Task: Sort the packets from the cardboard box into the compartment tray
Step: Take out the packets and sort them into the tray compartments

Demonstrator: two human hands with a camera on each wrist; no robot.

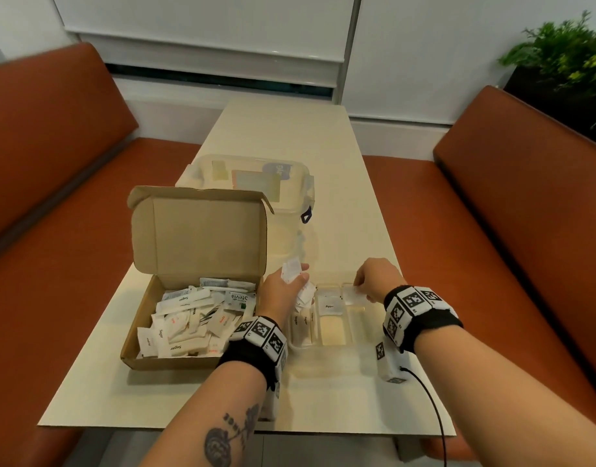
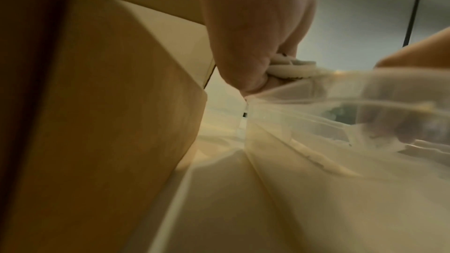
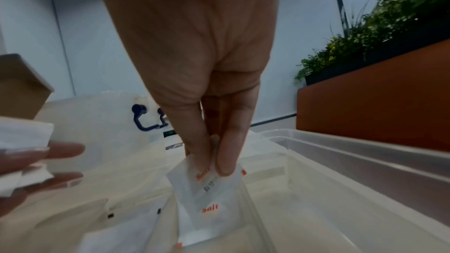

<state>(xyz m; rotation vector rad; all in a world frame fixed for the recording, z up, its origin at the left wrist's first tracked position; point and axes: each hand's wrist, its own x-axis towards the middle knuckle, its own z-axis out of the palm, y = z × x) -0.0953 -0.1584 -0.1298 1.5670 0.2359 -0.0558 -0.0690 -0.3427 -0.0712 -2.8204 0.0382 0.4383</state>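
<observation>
Cream table [image 1: 290, 136] between orange benches: our open brown cardboard box [image 1: 175, 360] at left remains heaped with white paper packets [image 1: 185, 318]. Our left hand [image 1: 283, 291] clutches several; our right hand [image 1: 374, 278] pinches a white salt sachet [image 3: 209, 195] into the clear compartment tray [image 1: 337, 347], sparsely filled.

Clear lidded tub [image 1: 256, 183] (blue latch), plant [image 1: 566, 55].

From head height we look forward and down on the compartment tray [image 1: 333, 345]. Our left wrist view sits low, just left of the tray [image 2: 316, 122], facing along its wall, perhaps nearly at table level. Our right wrist view hangs close above the tray [image 3: 340, 189], sharing it with both others.
</observation>
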